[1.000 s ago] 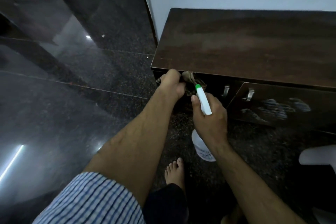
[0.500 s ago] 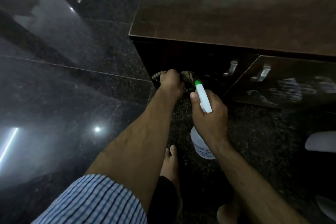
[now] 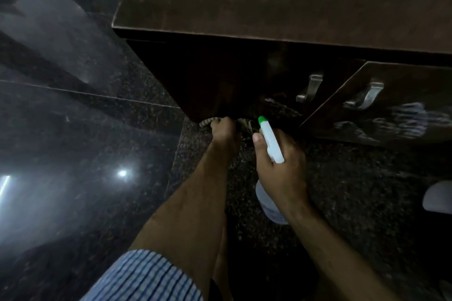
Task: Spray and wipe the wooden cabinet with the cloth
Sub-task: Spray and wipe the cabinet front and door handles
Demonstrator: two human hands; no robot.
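Two hands are at work low in the middle of the frame. The left hand (image 3: 226,131) has its grip closed on a bunched cloth (image 3: 244,126), a striped end of which pokes out to the left of the knuckles, and it presses the cloth against the bottom edge of the wooden cabinet (image 3: 269,7). Just to its right, the right hand (image 3: 281,166) has its grip wrapped round the neck of a white spray bottle (image 3: 270,144); the green nozzle points up toward the dark cabinet front, and the clear body hangs below the wrist.

Compared with the views from a second and half a second ago, the cloth hand has travelled from just under the cabinet's top lip down to the foot of the left door, while the head has leaned in, so the cabinet top now fills the upper frame. The bottle hand has kept the same hold and trailed alongside. This suggests one downward wiping pass on the left door is about complete.

At centre right, two metal handles (image 3: 310,89) flank the door seam, and the right door (image 3: 391,110) stands ajar; pale smears on it may be reflections or spray, which cannot be told. Below lies dark speckled floor (image 3: 354,190).
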